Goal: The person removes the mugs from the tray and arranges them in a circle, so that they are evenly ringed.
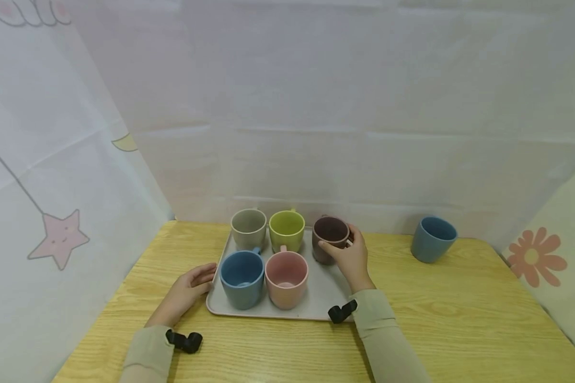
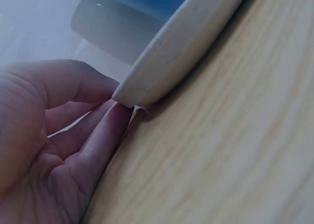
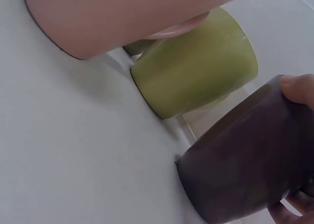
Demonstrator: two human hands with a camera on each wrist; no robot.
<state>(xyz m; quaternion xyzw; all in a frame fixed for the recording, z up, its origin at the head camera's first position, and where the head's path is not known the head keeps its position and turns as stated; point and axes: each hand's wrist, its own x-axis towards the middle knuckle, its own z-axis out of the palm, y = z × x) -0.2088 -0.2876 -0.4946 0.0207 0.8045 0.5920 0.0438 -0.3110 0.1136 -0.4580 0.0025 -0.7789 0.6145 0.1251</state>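
Observation:
My right hand (image 1: 355, 261) grips a dark brown mug (image 1: 320, 251) by its side, with the thumb near the rim. That mug stands upright at the back right of a pale tray (image 1: 323, 290); in the right wrist view its base is right at the tray surface. My left hand (image 1: 188, 288) pinches the tray's left edge; the left wrist view shows the thumb at the rim and fingers below it. A yellow-green mug (image 3: 196, 67) is left of the brown one. Also on the tray are a grey mug (image 1: 248, 234), a blue mug (image 1: 241, 290) and a pink mug (image 1: 286, 290).
Another blue cup (image 1: 428, 244) stands apart on the wooden table (image 1: 460, 319), to the right near the back edge. A white cloth backdrop (image 1: 316, 133) hangs close behind the tray, and more printed cloth flanks both sides.

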